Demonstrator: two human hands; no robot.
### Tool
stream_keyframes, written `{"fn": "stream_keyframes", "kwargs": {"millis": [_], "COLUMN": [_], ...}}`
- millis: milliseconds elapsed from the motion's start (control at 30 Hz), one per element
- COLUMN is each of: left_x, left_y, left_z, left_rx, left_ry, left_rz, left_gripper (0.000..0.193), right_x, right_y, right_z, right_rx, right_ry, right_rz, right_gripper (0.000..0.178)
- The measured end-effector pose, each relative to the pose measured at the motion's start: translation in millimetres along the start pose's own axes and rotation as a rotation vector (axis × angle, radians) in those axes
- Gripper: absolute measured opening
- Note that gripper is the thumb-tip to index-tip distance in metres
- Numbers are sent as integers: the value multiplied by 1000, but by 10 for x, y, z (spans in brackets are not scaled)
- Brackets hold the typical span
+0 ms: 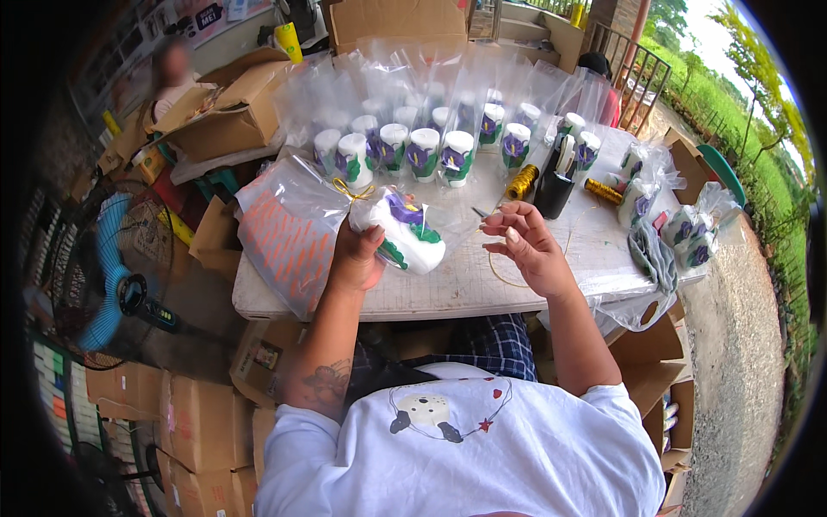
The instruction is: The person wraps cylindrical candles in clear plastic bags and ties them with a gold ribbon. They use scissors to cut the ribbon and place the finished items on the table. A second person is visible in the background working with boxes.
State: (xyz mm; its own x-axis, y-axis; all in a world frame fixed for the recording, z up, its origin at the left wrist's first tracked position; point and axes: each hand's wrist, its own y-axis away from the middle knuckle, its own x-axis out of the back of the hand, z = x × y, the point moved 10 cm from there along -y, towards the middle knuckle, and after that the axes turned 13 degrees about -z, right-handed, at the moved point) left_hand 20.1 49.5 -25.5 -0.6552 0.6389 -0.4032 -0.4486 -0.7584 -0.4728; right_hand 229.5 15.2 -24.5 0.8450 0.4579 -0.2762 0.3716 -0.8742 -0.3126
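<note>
My left hand (355, 258) is closed around a white pillar candle (413, 246), tilted above the table's near edge. Raised purple and green flower decoration covers part of it. Clear plastic wraps the candle, gathered at one end with a gold cord bow (351, 191). To the right, my right hand (532, 246) is raised with thumb and fingers pinched on a small pointed metal tool (480, 212); its kind is mostly hidden by the fingers. A loop of gold cord (508, 277) hangs below that hand. The two hands are apart.
Several bagged candles (422, 155) stand upright across the white table (379, 289). Gold cord spools (522, 183) flank a black holder (553, 189). Flat plastic bags (289, 233) lie at left, a grey cloth (652, 258) at right. A blue fan (112, 267) and cardboard boxes (207, 422) stand leftward.
</note>
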Motion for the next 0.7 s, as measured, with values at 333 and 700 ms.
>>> {"fn": "stream_keyframes", "kwargs": {"millis": [333,700], "left_x": [-94,54], "left_y": [88,68], "left_z": [33,209], "left_rx": [-23,-34], "left_ry": [200,82], "left_rz": [-74,-29], "left_gripper": [77,87], "right_x": [-360,-418], "right_y": [-226,-121], "right_z": [177,-121], "right_rx": [81,117], "right_ry": [-15,83], "right_rz": [-250,-178], "right_gripper": [53,14]}}
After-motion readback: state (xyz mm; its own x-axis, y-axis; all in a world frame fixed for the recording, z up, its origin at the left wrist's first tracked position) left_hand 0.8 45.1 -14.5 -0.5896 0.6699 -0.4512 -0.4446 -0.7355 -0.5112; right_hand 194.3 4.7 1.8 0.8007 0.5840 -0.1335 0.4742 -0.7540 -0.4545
